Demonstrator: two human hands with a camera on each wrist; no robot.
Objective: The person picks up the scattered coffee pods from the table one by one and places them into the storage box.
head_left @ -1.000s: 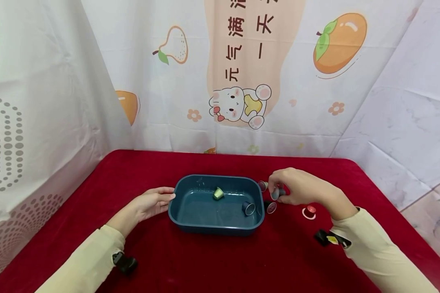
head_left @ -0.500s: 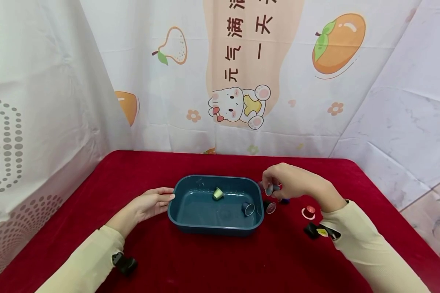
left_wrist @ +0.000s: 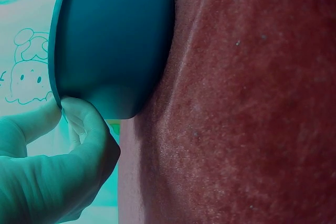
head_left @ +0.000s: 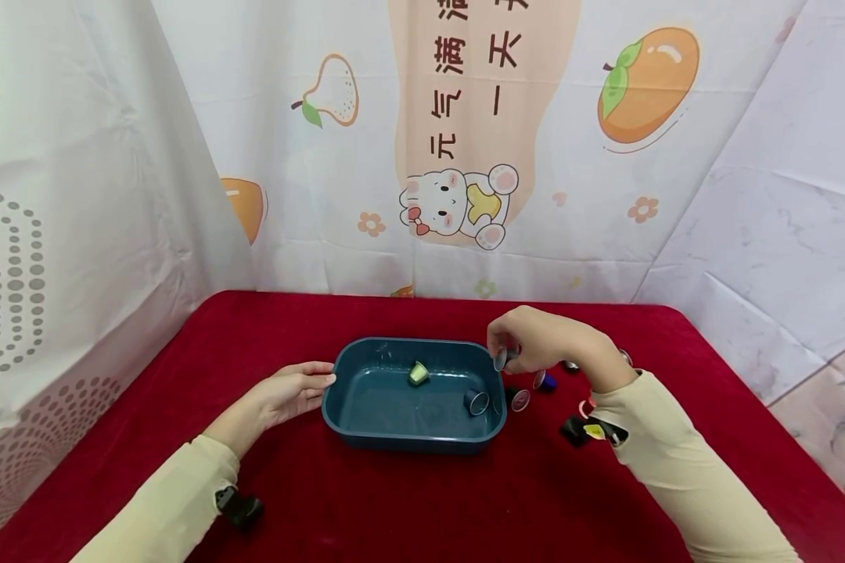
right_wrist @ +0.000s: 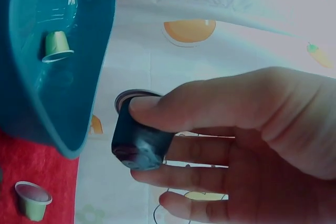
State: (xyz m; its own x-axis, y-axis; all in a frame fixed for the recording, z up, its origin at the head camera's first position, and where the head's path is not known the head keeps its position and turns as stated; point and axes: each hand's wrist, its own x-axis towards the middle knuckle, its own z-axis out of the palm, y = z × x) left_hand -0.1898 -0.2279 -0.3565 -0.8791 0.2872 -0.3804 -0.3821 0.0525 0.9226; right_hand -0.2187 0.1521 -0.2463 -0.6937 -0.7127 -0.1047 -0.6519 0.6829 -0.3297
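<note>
A dark blue-green tub point(head_left: 415, 436) stands on the red cloth. Inside lie a pale green coffee capsule point(head_left: 418, 374) and a dark one point(head_left: 476, 402) near the right wall. My left hand point(head_left: 292, 391) pinches the tub's left rim between thumb and fingers, seen closely in the left wrist view. Beside the right rim, my right hand point(head_left: 544, 340) holds a dark coffee capsule point(right_wrist: 140, 137). The thumb lies across its side, and its silver-edged lid points away from the palm.
Right of the tub lie a capsule with a pinkish lid point(head_left: 519, 400), a blue capsule point(head_left: 548, 382) and a red capsule point(head_left: 586, 407) partly hidden by the sleeve. A pale green capsule point(right_wrist: 33, 201) rests by the tub. A printed curtain point(head_left: 366, 266) hangs behind.
My right hand has moved left and slightly away with the dark capsule, from among the loose capsules to the tub's right rim. The left hand has stayed on the left rim.
</note>
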